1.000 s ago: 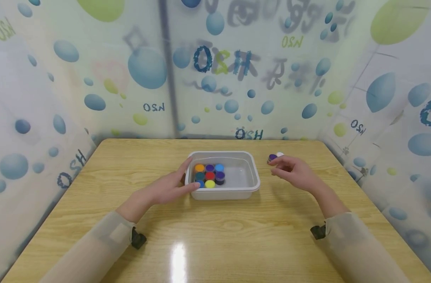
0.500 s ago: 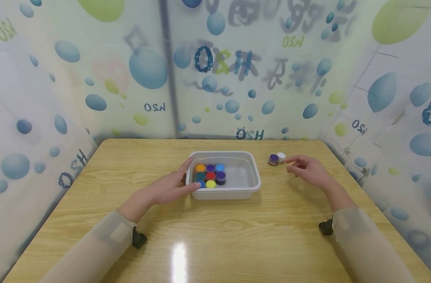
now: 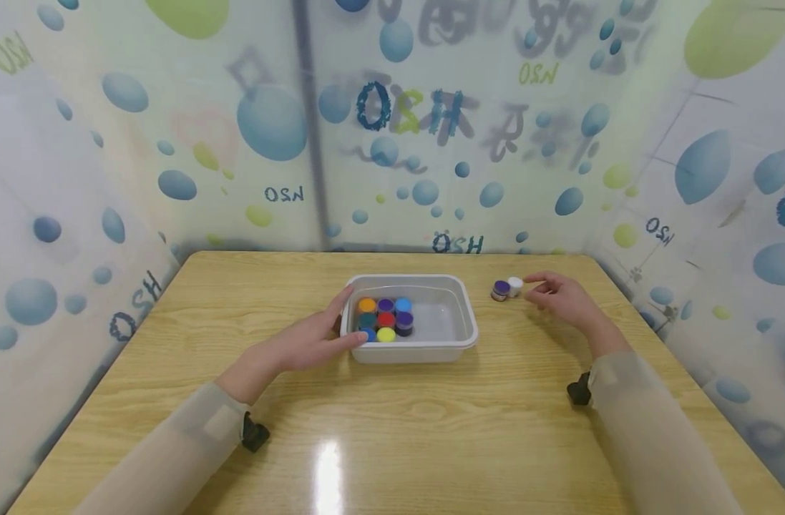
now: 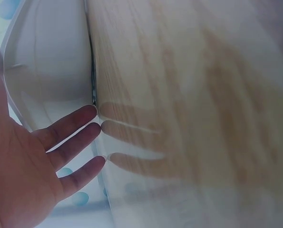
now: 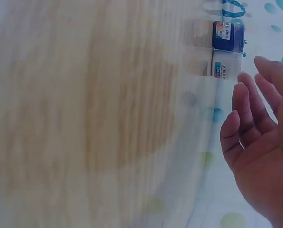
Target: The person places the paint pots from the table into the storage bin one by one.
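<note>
A white plastic tub stands on the table with small paint jars grouped in its left half; the lids include orange, red and yellow ones. My left hand rests at the tub's left end, thumb lying over the front rim. In the left wrist view its other fingers are straight and spread, tips down at the tabletop beside the wall. Right of the tub, a purple-lidded jar and a white jar stand side by side. My right hand, fingers loosely bent and holding nothing, is just right of the white jar.
The wooden table meets a printed curtain along its back edge, and more curtain hangs at both sides. Bare tabletop lies between the tub and the pair of jars.
My right hand first drew right, away from the purple-lidded jar, uncovering both jars, then shifted slightly forward beside the white one. The left hand and tub have stayed in place.
</note>
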Motion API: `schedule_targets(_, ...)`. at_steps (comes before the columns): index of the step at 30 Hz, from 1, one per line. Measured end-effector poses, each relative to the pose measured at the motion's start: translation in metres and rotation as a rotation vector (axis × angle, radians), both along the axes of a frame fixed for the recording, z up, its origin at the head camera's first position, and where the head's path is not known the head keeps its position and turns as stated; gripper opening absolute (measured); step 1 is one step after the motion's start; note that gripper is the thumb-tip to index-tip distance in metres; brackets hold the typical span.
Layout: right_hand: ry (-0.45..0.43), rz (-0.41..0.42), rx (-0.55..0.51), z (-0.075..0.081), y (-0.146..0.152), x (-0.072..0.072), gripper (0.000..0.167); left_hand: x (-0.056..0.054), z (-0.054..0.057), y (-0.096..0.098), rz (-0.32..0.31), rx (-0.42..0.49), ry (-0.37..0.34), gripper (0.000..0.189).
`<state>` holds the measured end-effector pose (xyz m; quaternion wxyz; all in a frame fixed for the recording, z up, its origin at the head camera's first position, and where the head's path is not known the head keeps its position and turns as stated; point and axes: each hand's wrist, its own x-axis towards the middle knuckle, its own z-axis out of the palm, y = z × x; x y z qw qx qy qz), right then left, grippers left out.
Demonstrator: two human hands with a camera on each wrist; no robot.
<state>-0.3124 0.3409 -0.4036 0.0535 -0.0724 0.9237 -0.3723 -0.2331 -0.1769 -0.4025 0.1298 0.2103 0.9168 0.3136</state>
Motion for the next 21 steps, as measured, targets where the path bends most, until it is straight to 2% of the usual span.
schedule_targets(9,-0.032,-0.025,-0.01,0.001,-0.011,-0.009,0.061,-0.002,-0.002,0.0,-0.003,-0.004,0.007,0.108)
schedule_targets(10,-0.04,-0.026,-0.01,0.0,-0.011,-0.011,0.062,-0.002,-0.002,0.0,-0.007,-0.007,0.01,0.108)
schedule_targets(11,-0.047,-0.028,-0.01,-0.002,-0.011,-0.012,0.062,-0.006,-0.007,-0.002,-0.024,-0.007,0.025,0.107)
schedule_targets(15,-0.064,-0.033,-0.007,-0.006,-0.012,-0.017,0.064,-0.007,-0.007,-0.003,-0.037,-0.005,0.026,0.107)
schedule_targets(17,-0.066,-0.037,0.001,-0.007,-0.013,-0.019,0.064,-0.006,-0.006,-0.003,-0.031,-0.002,0.019,0.107)
schedule_targets(18,-0.068,-0.04,0.003,-0.007,-0.013,-0.019,0.064,-0.002,-0.002,-0.001,-0.013,-0.003,0.003,0.108)
schedule_targets(21,-0.079,-0.05,0.014,-0.007,-0.016,-0.021,0.064,-0.003,-0.003,-0.001,0.0,-0.01,0.003,0.107)
